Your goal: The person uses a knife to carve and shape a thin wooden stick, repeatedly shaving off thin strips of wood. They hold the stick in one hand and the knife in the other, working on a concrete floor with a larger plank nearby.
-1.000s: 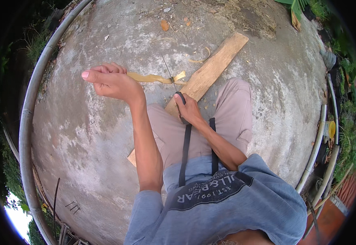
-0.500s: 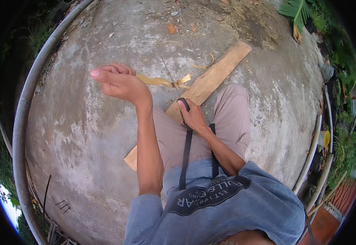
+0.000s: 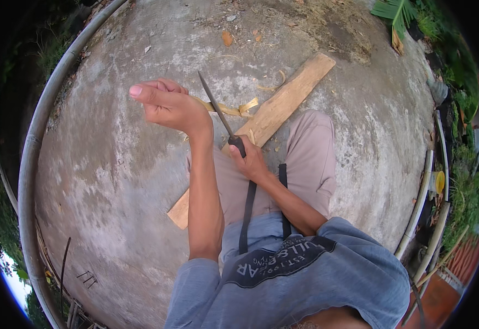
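A thin yellowish strip, looking like split bamboo point(image 3: 229, 110), is gripped at its left end in my closed left hand point(image 3: 175, 108). Its far end is split and curls up beside the plank. My right hand point(image 3: 251, 160) is closed round the black handle of a knife point(image 3: 216, 104), whose long narrow blade points up and to the left, crossing the strip in view. Whether the blade touches the strip I cannot tell. Beneath lies a wooden plank point(image 3: 294, 93), running from the far right in under my left leg; its other end shows by my left forearm.
Rough concrete ground point(image 3: 113, 164) surrounds me, with a curled shaving point(image 3: 275, 82) and a brown leaf point(image 3: 227, 39) farther off. A long grey pole point(image 3: 28, 159) bends along the left. At the right edge are more poles point(image 3: 418, 205), a yellow container point(image 3: 438, 182) and plants.
The knife's blade has swung left and turned so that more of it shows. My right hand has drawn slightly nearer to me, and my left hand has shifted a little right with the strip.
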Demonstrator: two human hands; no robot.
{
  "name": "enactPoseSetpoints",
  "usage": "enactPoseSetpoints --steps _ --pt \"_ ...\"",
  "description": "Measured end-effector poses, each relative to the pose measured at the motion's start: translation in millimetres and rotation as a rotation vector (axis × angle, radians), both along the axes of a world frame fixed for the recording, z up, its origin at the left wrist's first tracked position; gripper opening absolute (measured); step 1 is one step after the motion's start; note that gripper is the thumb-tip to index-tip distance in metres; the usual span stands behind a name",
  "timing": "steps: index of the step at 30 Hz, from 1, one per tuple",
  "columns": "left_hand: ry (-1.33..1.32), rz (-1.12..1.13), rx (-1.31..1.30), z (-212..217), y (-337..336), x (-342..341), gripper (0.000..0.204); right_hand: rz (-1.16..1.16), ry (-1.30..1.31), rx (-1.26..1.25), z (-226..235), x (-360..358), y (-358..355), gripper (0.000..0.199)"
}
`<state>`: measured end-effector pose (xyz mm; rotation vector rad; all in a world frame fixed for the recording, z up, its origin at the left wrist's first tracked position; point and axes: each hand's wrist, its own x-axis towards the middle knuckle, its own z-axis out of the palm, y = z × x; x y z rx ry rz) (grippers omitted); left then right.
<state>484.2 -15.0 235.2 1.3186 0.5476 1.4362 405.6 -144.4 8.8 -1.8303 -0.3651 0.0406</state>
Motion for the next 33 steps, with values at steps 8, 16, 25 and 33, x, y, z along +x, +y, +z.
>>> enactPoseSetpoints --steps 8,16,25,33 --pt "-0.02 -0.057 0.003 -4 6 -12 0.058 0.115 0.427 0.076 29 -1 2 0.044" --pt "-0.018 -0.041 0.058 -8 6 -11 0.056 -0.104 0.375 -0.117 -51 22 -2 0.048" --pt "0.006 -0.038 0.099 -6 4 -8 0.055 -0.032 0.297 -0.125 -42 33 -16 0.051" --pt "0.022 -0.049 0.099 -9 7 -9 0.056 0.071 0.287 -0.114 0 16 -16 0.054"
